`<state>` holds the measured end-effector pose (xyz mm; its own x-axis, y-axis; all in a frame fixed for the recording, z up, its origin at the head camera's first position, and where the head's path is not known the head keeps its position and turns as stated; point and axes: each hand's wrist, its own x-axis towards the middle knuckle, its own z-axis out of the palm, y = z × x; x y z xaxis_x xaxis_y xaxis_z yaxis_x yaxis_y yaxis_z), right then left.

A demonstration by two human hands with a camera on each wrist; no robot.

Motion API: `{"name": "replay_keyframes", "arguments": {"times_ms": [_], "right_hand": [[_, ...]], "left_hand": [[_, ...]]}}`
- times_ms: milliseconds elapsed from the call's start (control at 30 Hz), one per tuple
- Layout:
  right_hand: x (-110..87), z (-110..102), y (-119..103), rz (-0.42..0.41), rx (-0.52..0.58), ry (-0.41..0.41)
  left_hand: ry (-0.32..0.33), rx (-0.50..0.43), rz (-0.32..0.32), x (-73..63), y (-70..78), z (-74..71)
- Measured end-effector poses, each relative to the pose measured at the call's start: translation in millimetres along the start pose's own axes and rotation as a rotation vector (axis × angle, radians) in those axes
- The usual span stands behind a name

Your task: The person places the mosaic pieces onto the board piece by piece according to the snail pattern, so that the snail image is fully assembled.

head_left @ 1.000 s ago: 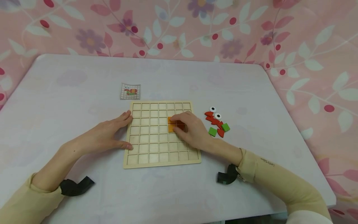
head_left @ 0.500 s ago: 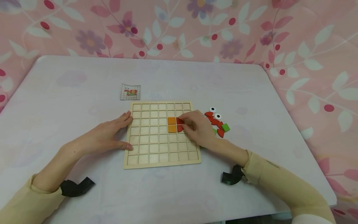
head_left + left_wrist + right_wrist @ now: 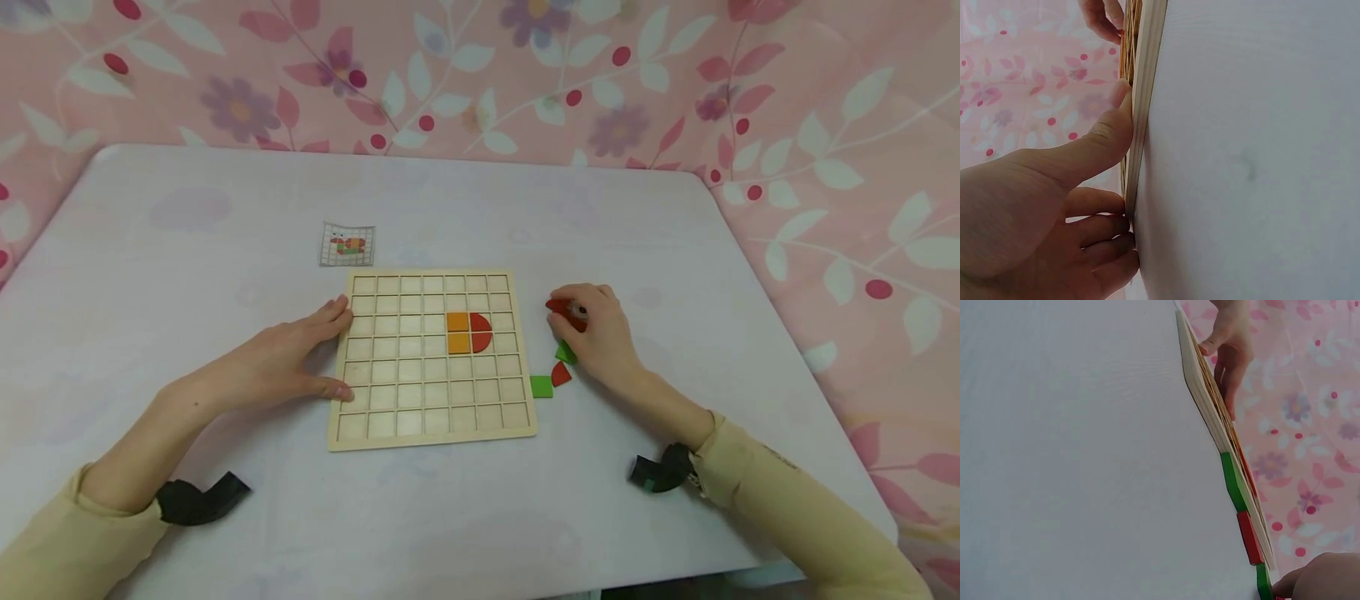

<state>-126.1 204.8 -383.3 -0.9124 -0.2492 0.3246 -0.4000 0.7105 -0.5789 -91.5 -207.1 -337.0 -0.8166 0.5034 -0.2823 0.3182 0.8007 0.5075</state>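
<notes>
Two orange squares (image 3: 457, 322) and 2 red quarter-circles (image 3: 481, 342) are in your pale wood grid board (image 3: 435, 443), flat on the white table (image 3: 420, 533), w/ most boxes (image 3: 410, 399) bare. Left out, to its right: 2 green squares (image 3: 542, 387), some red pcs (image 3: 561, 375) and an eye disc (image 3: 580, 311). Your L hand (image 3: 277, 362), thumb and fingers wide, touches its left edge; your R hand (image 3: 603, 337) has narrow fingers by red pcs, can't tell if gripping.

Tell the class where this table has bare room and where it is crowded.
Bare table: from the grid board toward the table's near edge; between the picture card and the table's left edge; and right of the right grip. Crowded: the board's right side, with green pieces and red pieces, and its left side, where the left grip rests.
</notes>
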Motion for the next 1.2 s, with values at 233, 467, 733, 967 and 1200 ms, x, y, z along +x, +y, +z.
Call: {"name": "replay_keyframes", "arguments": {"times_ms": [233,467,733,967,1200], "right_hand": [[1.2,-1.9,3.9,0.000,0.000,0.002],[4.3,-3.4,5.3,0.024,0.026,-0.010],[7.8,-7.0,3.2,0.093,0.046,-0.064],[7.5,-7.7,0.7,0.109,0.056,-0.076],[6.9,-8.0,0.7,0.098,0.067,-0.079]], "left_hand": [[0.000,-0.004,-0.005,-0.9,-0.9,0.7],[0.008,-0.003,0.000,-1.2,-1.0,1.0],[0.010,-0.010,0.003,-1.1,-1.0,0.5],[0.003,-0.008,-0.001,-0.7,-2.5,-0.1],[0.001,-0.005,0.005,-0.5,-1.0,-0.8]]}}
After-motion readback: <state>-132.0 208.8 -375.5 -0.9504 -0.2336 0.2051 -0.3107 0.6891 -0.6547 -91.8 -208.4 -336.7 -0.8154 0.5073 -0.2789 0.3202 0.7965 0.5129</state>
